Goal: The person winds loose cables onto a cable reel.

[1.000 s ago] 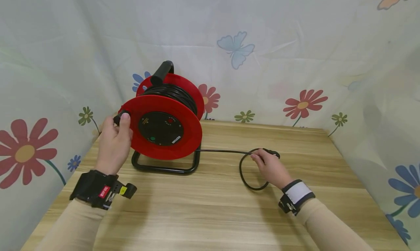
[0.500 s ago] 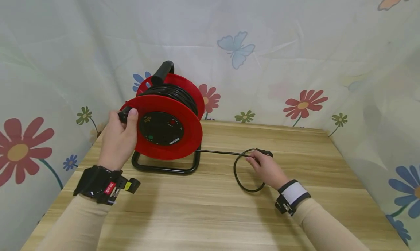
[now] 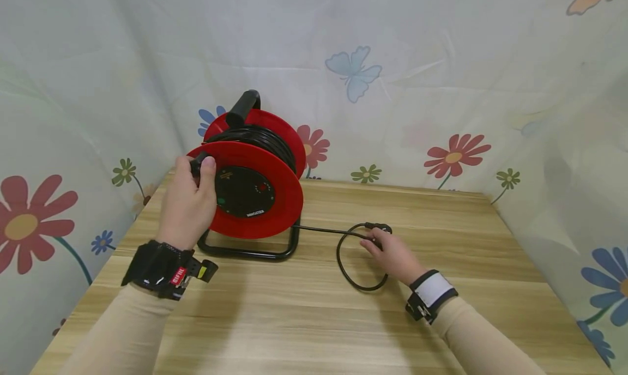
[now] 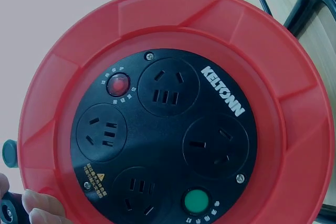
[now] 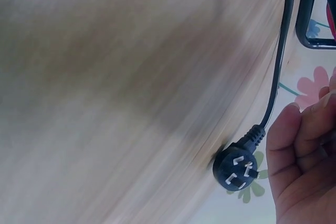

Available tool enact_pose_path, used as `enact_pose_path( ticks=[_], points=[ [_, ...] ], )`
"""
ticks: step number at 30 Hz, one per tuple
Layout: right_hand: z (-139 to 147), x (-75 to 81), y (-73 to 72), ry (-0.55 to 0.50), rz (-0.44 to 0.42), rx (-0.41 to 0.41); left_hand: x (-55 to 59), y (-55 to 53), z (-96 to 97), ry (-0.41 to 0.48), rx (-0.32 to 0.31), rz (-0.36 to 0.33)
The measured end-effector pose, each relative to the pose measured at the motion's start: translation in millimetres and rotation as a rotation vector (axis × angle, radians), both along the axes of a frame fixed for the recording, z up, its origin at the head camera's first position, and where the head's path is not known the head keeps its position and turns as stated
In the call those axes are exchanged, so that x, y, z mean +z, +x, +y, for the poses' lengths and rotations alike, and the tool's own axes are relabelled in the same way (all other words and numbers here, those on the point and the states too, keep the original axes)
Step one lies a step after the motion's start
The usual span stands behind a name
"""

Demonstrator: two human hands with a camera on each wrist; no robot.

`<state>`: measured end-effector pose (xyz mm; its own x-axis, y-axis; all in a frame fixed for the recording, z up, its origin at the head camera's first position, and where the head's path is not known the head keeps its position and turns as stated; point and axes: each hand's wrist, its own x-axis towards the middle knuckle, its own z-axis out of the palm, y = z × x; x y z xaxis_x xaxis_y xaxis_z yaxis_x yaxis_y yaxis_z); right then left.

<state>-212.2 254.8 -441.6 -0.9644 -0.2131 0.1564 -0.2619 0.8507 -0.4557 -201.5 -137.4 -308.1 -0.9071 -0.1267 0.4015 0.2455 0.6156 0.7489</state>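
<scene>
A red cable reel [image 3: 287, 192] wound with black cable stands at the left of the table in the head view. Its front face carries black sockets [image 4: 168, 87], seen close in the left wrist view. My left hand [image 3: 188, 209] grips the black crank knob [image 3: 197, 165] at the reel's upper left rim. From the reel's lower right, a black cable [image 3: 321, 230] runs to my right hand [image 3: 396, 256], which pinches it. Past the fingers the cable loops round to a three-pin plug [image 5: 234, 168], just beyond that hand. The pinch itself is hidden in the right wrist view.
The reel rests on a black tube stand [image 3: 245, 253], with a black carry handle [image 3: 241, 109] on top. A wooden table [image 3: 304, 315] lies under everything. Flower-printed white curtains [image 3: 417, 80] close in the back and both sides.
My left hand has carried the knob right and slightly up, and the reel's face has turned clockwise. My right hand has moved left towards the reel, bringing the cable loop and plug along.
</scene>
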Motion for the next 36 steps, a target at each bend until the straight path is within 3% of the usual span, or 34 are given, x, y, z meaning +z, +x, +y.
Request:
enact_pose_path(
  ticks=[14,36],
  points=[
    [-3,-3.5,0.7,0.011,-0.014,0.012,2.0,2.2,15.1,-0.085,0.055,0.025],
    [-9,-5.3,0.5,0.019,0.012,0.027,4.2,1.9,36.9,-0.214,0.035,0.1]
  ],
)
